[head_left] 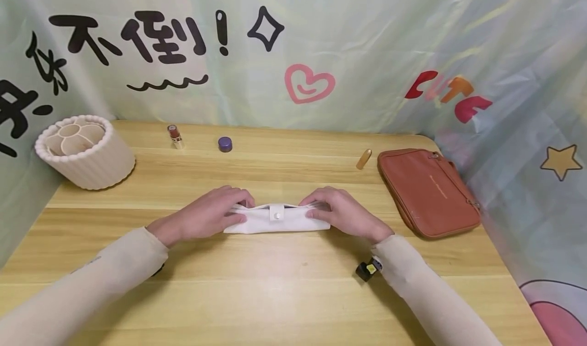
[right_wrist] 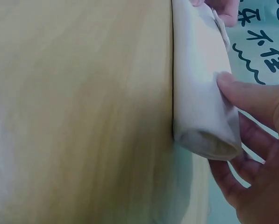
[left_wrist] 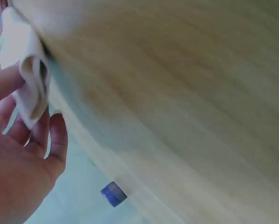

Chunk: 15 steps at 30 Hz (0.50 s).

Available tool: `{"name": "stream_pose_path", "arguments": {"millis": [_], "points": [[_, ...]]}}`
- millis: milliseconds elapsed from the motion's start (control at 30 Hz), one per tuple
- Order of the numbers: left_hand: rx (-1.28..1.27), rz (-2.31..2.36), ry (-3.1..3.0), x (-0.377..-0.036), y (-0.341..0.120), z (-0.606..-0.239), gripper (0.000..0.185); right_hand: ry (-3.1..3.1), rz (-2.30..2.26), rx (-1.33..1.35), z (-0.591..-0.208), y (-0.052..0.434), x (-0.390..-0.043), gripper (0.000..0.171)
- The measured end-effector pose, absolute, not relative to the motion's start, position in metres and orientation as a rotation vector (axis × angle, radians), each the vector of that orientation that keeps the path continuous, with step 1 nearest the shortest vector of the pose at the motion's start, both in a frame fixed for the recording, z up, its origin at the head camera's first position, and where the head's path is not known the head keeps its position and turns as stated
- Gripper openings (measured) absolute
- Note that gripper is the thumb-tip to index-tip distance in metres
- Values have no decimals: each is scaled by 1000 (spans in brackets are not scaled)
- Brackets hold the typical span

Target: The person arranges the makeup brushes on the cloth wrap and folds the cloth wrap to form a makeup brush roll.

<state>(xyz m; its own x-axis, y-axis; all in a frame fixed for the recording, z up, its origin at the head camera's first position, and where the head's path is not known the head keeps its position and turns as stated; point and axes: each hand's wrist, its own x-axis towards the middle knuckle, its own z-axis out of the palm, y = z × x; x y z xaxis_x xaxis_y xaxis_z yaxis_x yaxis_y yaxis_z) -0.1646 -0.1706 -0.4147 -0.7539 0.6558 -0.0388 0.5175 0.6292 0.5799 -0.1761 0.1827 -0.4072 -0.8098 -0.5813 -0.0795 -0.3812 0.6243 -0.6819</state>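
A white rolled fabric pouch (head_left: 276, 220) with a round snap button (head_left: 276, 214) on its middle tab lies on the wooden table (head_left: 275, 285). My left hand (head_left: 208, 214) grips its left end, fingers curled over the top edge. My right hand (head_left: 341, 212) grips its right end the same way. In the left wrist view the fingers (left_wrist: 34, 135) hold the folded end of the pouch (left_wrist: 32, 84). In the right wrist view the thumb (right_wrist: 251, 95) presses on the roll's open end (right_wrist: 204, 116).
A cream ribbed organizer cup (head_left: 84, 151) stands at the back left. A lipstick (head_left: 175, 135), a purple cap (head_left: 224, 143) and a gold tube (head_left: 364, 159) lie along the back. A brown leather case (head_left: 426, 190) sits right. A printed curtain (head_left: 321, 50) surrounds the table.
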Motion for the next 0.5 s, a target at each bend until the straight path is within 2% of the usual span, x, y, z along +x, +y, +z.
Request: {"name": "stream_pose_path", "arguments": {"millis": [367, 500], "points": [[999, 638, 2638, -157, -171, -421, 79, 2583, -986, -765, -412, 184, -177, 26], [1083, 566, 2694, -155, -169, -422, 68, 2545, -875, -872, -409, 188, -179, 39]]}}
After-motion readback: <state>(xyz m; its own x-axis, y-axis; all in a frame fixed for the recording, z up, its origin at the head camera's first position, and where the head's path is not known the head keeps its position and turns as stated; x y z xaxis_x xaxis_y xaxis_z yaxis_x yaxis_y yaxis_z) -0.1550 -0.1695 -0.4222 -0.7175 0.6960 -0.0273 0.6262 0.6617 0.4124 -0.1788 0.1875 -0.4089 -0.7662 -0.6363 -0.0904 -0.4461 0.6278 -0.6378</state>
